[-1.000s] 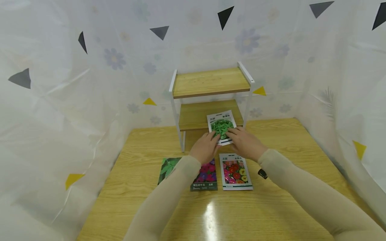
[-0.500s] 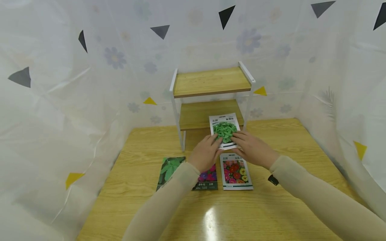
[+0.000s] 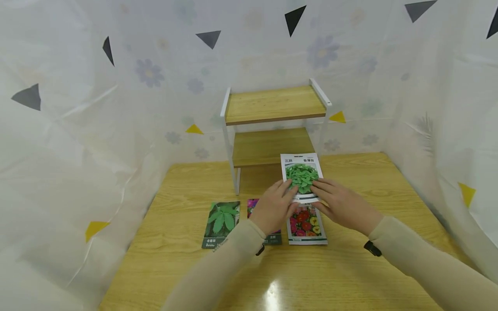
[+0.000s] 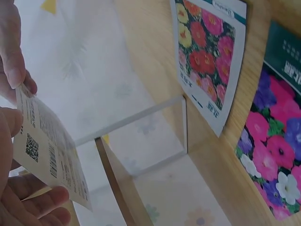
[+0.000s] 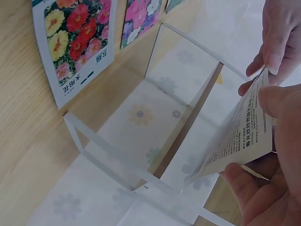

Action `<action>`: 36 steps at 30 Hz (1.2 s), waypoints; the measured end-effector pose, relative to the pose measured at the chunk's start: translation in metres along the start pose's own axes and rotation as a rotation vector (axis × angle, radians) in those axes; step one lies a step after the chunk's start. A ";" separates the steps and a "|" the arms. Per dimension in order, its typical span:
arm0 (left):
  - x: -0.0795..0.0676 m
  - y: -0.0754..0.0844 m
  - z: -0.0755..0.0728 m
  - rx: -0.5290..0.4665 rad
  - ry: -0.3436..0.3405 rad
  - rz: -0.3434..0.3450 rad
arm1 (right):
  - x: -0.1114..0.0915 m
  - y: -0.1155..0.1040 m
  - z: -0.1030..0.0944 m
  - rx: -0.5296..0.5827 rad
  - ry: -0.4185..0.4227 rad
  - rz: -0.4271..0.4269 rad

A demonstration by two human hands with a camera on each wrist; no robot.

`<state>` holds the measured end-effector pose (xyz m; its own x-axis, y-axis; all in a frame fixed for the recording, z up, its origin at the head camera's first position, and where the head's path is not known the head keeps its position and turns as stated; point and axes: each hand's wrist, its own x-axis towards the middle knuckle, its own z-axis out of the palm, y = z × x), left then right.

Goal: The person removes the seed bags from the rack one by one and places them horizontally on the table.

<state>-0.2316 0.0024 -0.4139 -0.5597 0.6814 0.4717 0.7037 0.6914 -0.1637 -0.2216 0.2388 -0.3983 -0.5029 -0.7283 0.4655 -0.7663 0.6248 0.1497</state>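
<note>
In the head view a white seed packet with a picture of green leaves [image 3: 301, 178] is held up in front of the shelf. My left hand [image 3: 272, 206] pinches its lower left edge, and my right hand [image 3: 342, 206] pinches its lower right edge. The wrist views show thumbs on the printed back, where a QR code and barcode [image 4: 52, 160] appear. Below it on the table lies a seed packet with red and yellow flowers [image 3: 306, 224], its top covered. My left hand partly hides a pink-and-purple flower packet [image 3: 275, 239]. Further left lies a dark green leaf packet [image 3: 221, 220].
A two-tier wooden shelf with a white frame [image 3: 274, 106] stands at the back of the wooden table [image 3: 186, 181]. Its lower board [image 3: 268, 147] is just behind the held packet. White patterned sheeting [image 3: 148, 112] encloses the back and sides.
Both hands have drawn the green-leaf packet from the lower shelf toward me and slightly right. It now overlaps the top of the red-and-yellow flower packet in the head view.
</note>
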 end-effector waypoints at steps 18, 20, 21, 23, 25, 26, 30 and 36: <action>0.001 0.040 0.022 0.026 -0.071 0.039 | -0.039 -0.006 -0.012 -0.034 -0.043 0.012; 0.001 0.045 0.029 0.026 -0.093 0.036 | -0.045 -0.005 -0.011 -0.038 -0.067 0.017; 0.001 0.048 0.031 0.023 -0.107 0.034 | -0.048 -0.005 -0.011 -0.040 -0.082 0.020; 0.001 0.054 0.037 0.010 -0.124 0.036 | -0.054 -0.004 -0.009 -0.042 -0.112 0.027; 0.001 0.060 0.044 0.004 -0.149 0.037 | -0.061 -0.004 -0.008 -0.035 -0.142 0.039; 0.001 0.063 0.047 0.005 -0.162 0.037 | -0.064 -0.004 -0.008 -0.031 -0.158 0.047; 0.004 0.075 0.060 -0.004 -0.238 0.034 | -0.077 0.000 -0.003 -0.015 -0.219 0.088; 0.011 0.093 0.078 -0.048 -0.347 0.007 | -0.096 0.011 0.011 0.048 -0.315 0.142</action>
<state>-0.2064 0.0930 -0.4918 -0.6643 0.7330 0.1462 0.7233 0.6798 -0.1212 -0.1861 0.3131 -0.4508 -0.6985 -0.6912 0.1856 -0.6943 0.7173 0.0583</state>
